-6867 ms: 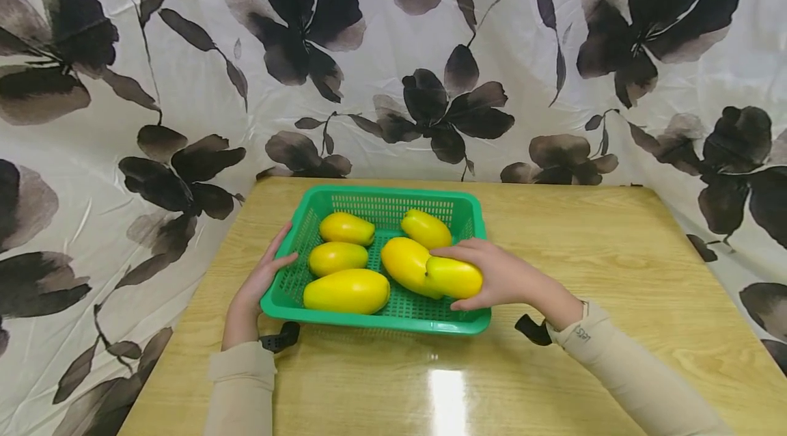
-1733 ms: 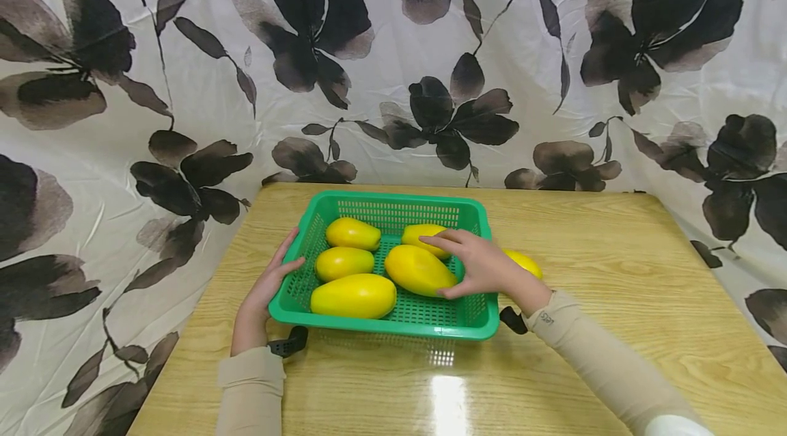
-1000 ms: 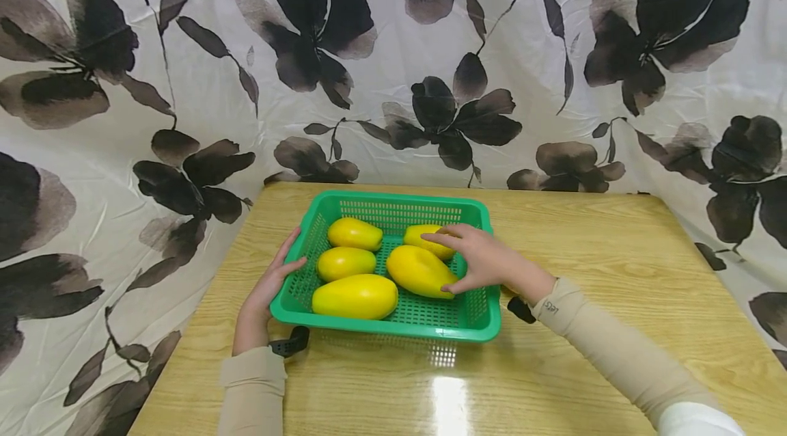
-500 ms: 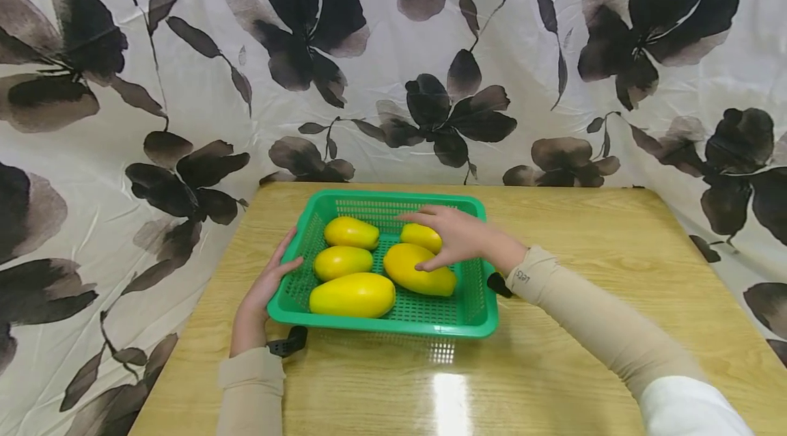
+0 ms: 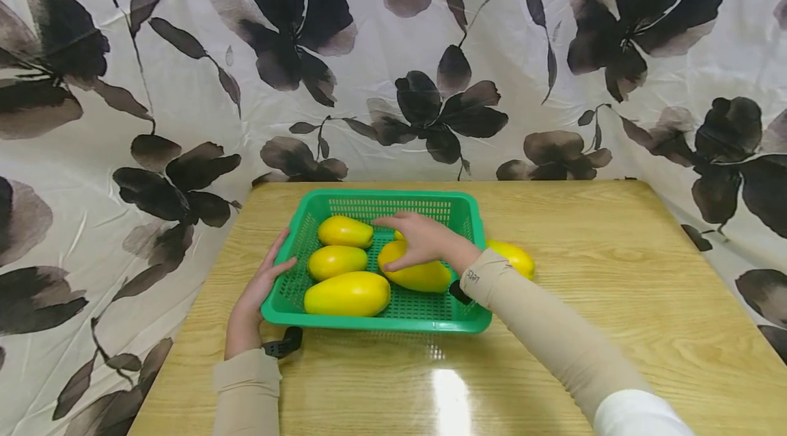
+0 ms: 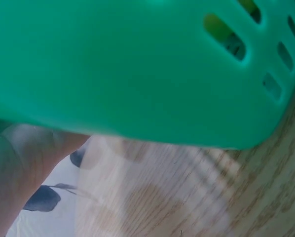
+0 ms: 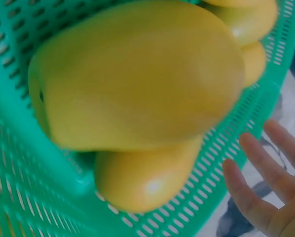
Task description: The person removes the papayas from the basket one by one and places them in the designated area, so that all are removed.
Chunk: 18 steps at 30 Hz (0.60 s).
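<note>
A green plastic basket (image 5: pixel 381 324) stands on the table with several yellow papayas in it. Three of them, including a large front papaya (image 5: pixel 347 294), line its left half. My left hand (image 5: pixel 255 289) rests against the basket's left side, its straight fingers along the outside and thumb over the rim. My right hand (image 5: pixel 424 241) hovers over the right half, fingers spread and holding nothing. Below it lie a right papaya (image 5: pixel 424 277) and a back papaya (image 5: pixel 399 236) that it mostly hides. The right wrist view shows the near papaya (image 7: pixel 137 79) large, with the spread fingertips (image 7: pixel 231 168) beside the papayas.
One more papaya (image 5: pixel 512 258) lies on the wooden table (image 5: pixel 615 272) just outside the basket's right side, partly covered by my right forearm. A floral cloth (image 5: pixel 369 67) hangs behind the table and down its sides.
The papaya that my right hand held over the basket earlier now lies on the table to the right. Since then my emptied right hand has moved left over the basket. My left hand stays.
</note>
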Tool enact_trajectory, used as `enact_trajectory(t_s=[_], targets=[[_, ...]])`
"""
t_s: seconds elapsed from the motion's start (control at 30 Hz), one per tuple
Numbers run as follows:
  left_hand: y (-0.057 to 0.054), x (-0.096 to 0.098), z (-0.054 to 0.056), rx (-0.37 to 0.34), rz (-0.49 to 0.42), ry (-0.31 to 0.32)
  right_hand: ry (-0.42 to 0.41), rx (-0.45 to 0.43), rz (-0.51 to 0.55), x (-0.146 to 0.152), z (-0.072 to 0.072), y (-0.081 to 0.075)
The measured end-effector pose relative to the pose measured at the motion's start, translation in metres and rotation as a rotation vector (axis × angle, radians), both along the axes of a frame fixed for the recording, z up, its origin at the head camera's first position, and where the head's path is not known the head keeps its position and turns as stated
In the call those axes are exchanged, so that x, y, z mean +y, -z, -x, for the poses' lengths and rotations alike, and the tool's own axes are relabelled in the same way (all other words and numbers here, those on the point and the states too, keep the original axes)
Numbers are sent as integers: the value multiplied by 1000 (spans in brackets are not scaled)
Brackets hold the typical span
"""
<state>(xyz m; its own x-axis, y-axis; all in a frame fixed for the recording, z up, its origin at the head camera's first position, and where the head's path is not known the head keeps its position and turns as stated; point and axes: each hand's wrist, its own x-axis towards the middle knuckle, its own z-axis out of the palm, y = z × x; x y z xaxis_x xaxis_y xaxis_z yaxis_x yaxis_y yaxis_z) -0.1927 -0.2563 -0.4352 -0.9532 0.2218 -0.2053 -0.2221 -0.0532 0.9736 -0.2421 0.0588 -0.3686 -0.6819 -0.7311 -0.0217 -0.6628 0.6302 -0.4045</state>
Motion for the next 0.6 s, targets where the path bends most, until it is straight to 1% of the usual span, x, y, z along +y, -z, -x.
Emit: enact_trajectory(t_s=[0.23,0.4,0.47,0.6], targets=[[0,-2,-1,-5,-1,-8,37,-58,-110,-13,0,15],[1,-1,-1,-1,-3,0,39,-59,-221,-14,-2,21],[2,-1,-1,3,-5,0,34,-57,-251,-13,-2,25],[2,-2,-1,2,-6,-2,25,-68,-273,-13,-2,37]])
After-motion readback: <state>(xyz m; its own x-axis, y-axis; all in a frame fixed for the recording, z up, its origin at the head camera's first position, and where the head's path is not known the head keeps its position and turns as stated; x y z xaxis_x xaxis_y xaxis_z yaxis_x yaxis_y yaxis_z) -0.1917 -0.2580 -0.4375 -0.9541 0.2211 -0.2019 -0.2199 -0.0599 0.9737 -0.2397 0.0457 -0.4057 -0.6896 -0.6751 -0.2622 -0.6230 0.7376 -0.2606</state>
